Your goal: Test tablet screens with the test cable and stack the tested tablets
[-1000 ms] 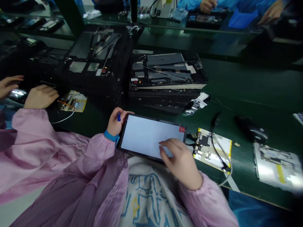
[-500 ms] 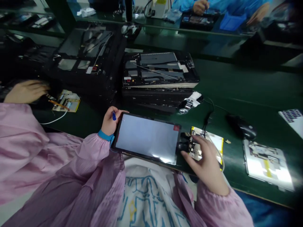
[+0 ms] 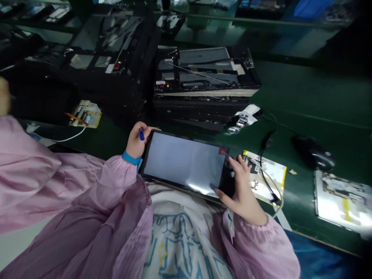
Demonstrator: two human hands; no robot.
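Observation:
A tablet screen point(image 3: 183, 162), lit pale grey with a red tab at its upper right corner, lies tilted in front of me at the table edge. My left hand point(image 3: 137, 141) is closed on its left end. A blue pen-like piece point(image 3: 142, 134) also sticks out between those fingers. At the right end of the screen is my right hand point(image 3: 240, 186), thumb and fingers spread, fingertips touching or very near its edge. Something black shows under that palm, not clear what. Just right of this hand lies a white-and-yellow circuit board point(image 3: 269, 174) with cables across it.
Opened tablet bodies are piled in a middle stack point(image 3: 203, 77) and a left stack point(image 3: 107, 50). A black mouse point(image 3: 314, 153) and a silver board point(image 3: 344, 199) lie right. Another person's pink sleeve point(image 3: 26, 170) is at left, near a small board point(image 3: 87, 114) with a white cable.
My right hand has moved left from the circuit board to the screen's right end, uncovering more of the board. The view has shifted. The neighbour's hand at left has moved mostly out of frame.

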